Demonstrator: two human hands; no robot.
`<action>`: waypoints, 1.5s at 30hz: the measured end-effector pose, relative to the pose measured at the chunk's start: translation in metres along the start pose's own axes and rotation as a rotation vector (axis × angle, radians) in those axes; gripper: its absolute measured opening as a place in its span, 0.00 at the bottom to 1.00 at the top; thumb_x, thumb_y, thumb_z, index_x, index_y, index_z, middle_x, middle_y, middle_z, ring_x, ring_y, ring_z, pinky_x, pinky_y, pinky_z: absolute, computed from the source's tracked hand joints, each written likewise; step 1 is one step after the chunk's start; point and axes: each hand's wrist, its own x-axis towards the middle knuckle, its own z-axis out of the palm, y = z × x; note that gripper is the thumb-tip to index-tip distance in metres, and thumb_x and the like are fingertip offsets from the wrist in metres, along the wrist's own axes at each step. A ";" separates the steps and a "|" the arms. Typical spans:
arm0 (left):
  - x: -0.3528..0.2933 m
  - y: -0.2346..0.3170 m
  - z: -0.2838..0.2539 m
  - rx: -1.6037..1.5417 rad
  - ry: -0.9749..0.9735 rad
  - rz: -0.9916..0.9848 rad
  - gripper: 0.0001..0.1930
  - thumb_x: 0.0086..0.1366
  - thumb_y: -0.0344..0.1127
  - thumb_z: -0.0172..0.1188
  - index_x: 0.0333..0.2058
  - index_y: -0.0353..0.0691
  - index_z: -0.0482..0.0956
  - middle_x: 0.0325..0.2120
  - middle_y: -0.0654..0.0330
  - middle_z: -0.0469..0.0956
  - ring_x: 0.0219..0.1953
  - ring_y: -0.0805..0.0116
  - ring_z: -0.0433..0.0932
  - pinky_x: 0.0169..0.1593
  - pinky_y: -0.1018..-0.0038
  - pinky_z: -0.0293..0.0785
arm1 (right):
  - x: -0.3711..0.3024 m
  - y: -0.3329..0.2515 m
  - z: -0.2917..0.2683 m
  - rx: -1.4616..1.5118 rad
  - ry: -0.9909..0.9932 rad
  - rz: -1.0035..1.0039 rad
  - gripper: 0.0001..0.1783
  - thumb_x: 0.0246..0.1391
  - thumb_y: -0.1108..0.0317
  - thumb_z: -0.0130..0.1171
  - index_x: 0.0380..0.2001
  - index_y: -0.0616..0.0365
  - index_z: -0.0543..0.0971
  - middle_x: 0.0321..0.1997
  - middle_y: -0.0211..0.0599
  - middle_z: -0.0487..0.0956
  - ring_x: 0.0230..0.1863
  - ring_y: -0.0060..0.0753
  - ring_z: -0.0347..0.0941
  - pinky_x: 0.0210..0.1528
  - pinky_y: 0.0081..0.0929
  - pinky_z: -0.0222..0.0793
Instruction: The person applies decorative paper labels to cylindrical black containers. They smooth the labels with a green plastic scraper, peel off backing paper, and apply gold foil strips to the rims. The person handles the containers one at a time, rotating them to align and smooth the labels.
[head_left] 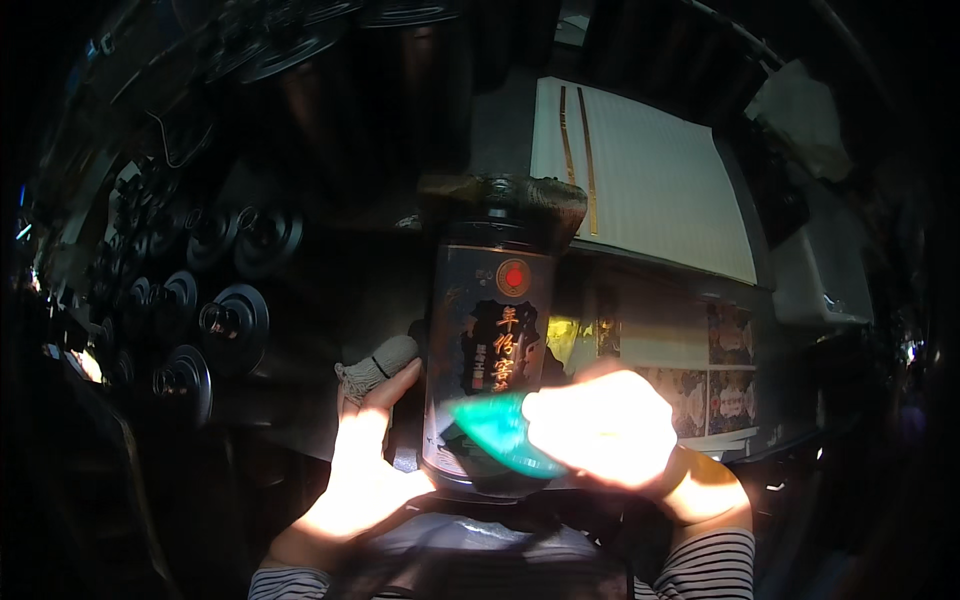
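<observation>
A dark bottle (470,330) lies in front of me, its neck pointing away and a decorated label with orange characters and a red disc facing up. Against its left side rests my left hand (365,475), fingers stretched out and apart. A grey knit finger cover (378,368) sits on one of those fingers. My right hand (605,425), washed out by bright light, is closed on a green scraper (505,430). The scraper lies across the lower part of the label and looks blurred. How the fingertips grip it is hard to make out.
Beyond the bottle's neck is a worn brown block (565,205). At the back right lies a pale ribbed sheet (650,175) with two gold strips. Printed labels (732,400) lie to the right. Several dark bottles (235,325) stand at left, in shadow.
</observation>
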 end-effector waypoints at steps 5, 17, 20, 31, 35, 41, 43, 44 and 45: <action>0.008 0.014 0.000 0.262 -0.048 0.044 0.47 0.39 0.46 0.72 0.57 0.32 0.62 0.51 0.43 0.67 0.54 0.46 0.64 0.58 0.58 0.61 | -0.011 -0.008 -0.004 0.100 -0.012 0.098 0.12 0.44 0.77 0.63 0.36 0.62 0.79 0.34 0.42 0.80 0.29 0.31 0.76 0.31 0.22 0.72; 0.003 0.017 -0.004 0.381 0.085 0.349 0.43 0.50 0.40 0.67 0.61 0.32 0.55 0.56 0.40 0.58 0.56 0.44 0.63 0.59 0.56 0.59 | 0.033 -0.021 -0.015 0.045 -0.371 0.248 0.13 0.46 0.78 0.61 0.39 0.60 0.79 0.31 0.36 0.79 0.31 0.30 0.77 0.36 0.23 0.73; -0.006 0.017 -0.012 0.153 0.010 0.236 0.43 0.49 0.39 0.66 0.61 0.35 0.55 0.59 0.43 0.57 0.62 0.46 0.57 0.63 0.58 0.53 | 0.081 0.039 -0.010 -0.418 0.045 -0.065 0.12 0.42 0.79 0.62 0.34 0.61 0.77 0.27 0.37 0.77 0.27 0.33 0.74 0.29 0.23 0.70; -0.005 0.006 -0.033 -0.006 0.108 0.316 0.27 0.54 0.18 0.44 0.55 0.31 0.66 0.56 0.48 0.66 0.59 0.58 0.65 0.63 0.66 0.55 | 0.015 -0.065 -0.005 -0.052 -0.262 0.044 0.12 0.43 0.70 0.60 0.33 0.63 0.76 0.25 0.35 0.72 0.22 0.33 0.72 0.25 0.24 0.69; 0.016 0.017 -0.019 -0.174 0.106 0.389 0.25 0.57 0.20 0.44 0.56 0.31 0.65 0.57 0.49 0.65 0.60 0.58 0.63 0.64 0.66 0.55 | -0.006 -0.057 -0.004 -0.063 -0.326 0.030 0.16 0.47 0.70 0.57 0.42 0.62 0.75 0.26 0.36 0.72 0.25 0.33 0.72 0.27 0.24 0.70; 0.052 0.040 0.000 -0.418 0.012 0.192 0.36 0.59 0.37 0.50 0.64 0.38 0.47 0.63 0.47 0.51 0.64 0.53 0.53 0.66 0.64 0.47 | -0.013 -0.020 -0.070 0.263 -0.087 0.904 0.12 0.54 0.67 0.58 0.42 0.58 0.75 0.39 0.35 0.77 0.34 0.24 0.73 0.39 0.22 0.69; 0.061 0.041 0.005 -0.409 -0.016 0.164 0.39 0.59 0.39 0.49 0.65 0.42 0.40 0.64 0.48 0.46 0.65 0.53 0.53 0.66 0.63 0.48 | -0.015 0.017 -0.085 0.049 0.053 0.817 0.12 0.57 0.62 0.54 0.31 0.61 0.77 0.27 0.32 0.76 0.27 0.15 0.69 0.29 0.16 0.65; 0.064 0.040 0.008 -0.448 -0.033 0.142 0.41 0.59 0.40 0.49 0.66 0.44 0.36 0.65 0.48 0.44 0.64 0.53 0.53 0.65 0.62 0.49 | -0.013 0.030 -0.087 -0.051 0.015 0.852 0.17 0.60 0.60 0.49 0.24 0.61 0.76 0.24 0.31 0.76 0.25 0.18 0.71 0.28 0.14 0.64; 0.067 0.040 0.012 -0.491 -0.047 0.119 0.42 0.59 0.41 0.48 0.66 0.46 0.33 0.66 0.48 0.41 0.64 0.53 0.53 0.65 0.62 0.51 | -0.003 0.034 -0.084 -0.123 0.026 0.877 0.14 0.58 0.62 0.54 0.25 0.61 0.78 0.22 0.33 0.76 0.20 0.20 0.69 0.26 0.16 0.64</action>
